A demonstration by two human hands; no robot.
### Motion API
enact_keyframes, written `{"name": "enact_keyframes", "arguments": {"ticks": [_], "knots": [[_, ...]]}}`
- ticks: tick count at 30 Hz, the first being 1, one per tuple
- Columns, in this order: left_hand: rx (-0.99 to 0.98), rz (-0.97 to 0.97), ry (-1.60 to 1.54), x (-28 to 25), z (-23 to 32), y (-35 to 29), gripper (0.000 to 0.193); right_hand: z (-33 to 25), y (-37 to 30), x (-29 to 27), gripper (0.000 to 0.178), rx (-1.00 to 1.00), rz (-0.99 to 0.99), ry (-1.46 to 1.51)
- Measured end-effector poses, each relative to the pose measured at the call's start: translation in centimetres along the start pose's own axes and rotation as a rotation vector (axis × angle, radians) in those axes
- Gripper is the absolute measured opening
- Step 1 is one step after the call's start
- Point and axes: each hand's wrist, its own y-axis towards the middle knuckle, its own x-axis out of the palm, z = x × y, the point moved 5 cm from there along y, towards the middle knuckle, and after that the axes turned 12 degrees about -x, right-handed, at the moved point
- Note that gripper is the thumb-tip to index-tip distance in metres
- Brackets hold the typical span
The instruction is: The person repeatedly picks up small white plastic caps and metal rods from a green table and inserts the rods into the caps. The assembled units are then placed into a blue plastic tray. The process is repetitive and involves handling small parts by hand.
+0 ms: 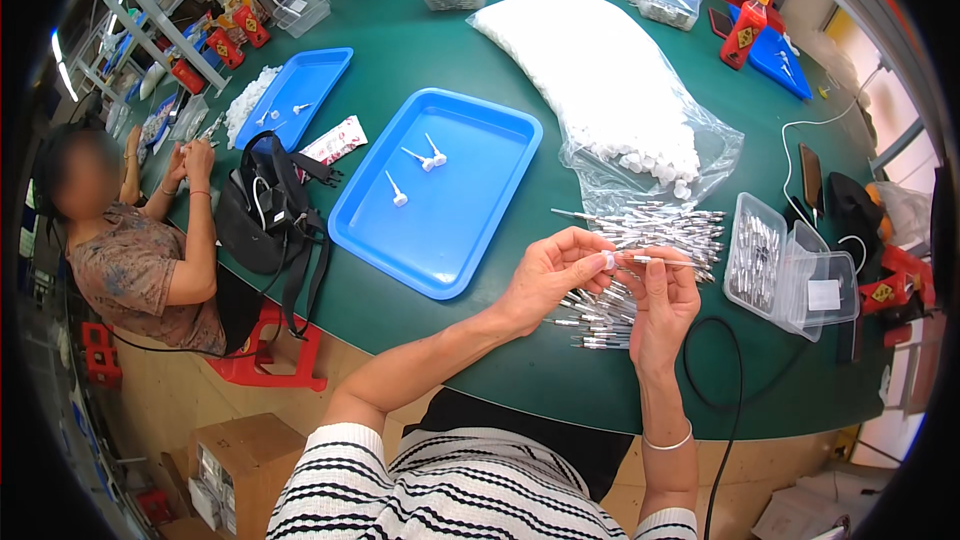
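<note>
Pinched in the fingers of my left hand [560, 275] is a small white plastic cap [609, 260]. My right hand [662, 315] grips a thin silver-and-white rod [645, 259], held level with one end toward the cap. Whether the two parts touch is hidden by my fingers. Beneath and beyond both hands lies a pile of similar metal rods [665, 225]. Left of my hands, a blue tray [430, 240] holds several white-capped pieces [397, 190] with thin stems. A large clear bag of white caps [600, 80] spills open behind the rod pile.
At right stands a clear plastic box [755, 250] of rods, with its lid beside it. A black cable [738, 370] hangs over the near edge. A black bag [265, 205] and another blue tray [310, 80] lie left, near a seated co-worker [140, 240]. A red bottle [744, 32] stands far right.
</note>
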Motion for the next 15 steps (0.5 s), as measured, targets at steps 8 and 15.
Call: {"name": "enact_keyframes", "arguments": {"ticks": [8, 15], "knots": [[0.001, -0.004, -0.007, 0.01, -0.03, -0.04, 0.023, 0.0, 0.0, 0.01, 0.017, -0.002, -0.001, 0.002], [-0.003, -0.001, 0.001, 0.03, -0.05, -0.06, 0.023, -0.1, 0.01, 0.14, 0.017, 0.005, -0.007, 0.004]]}}
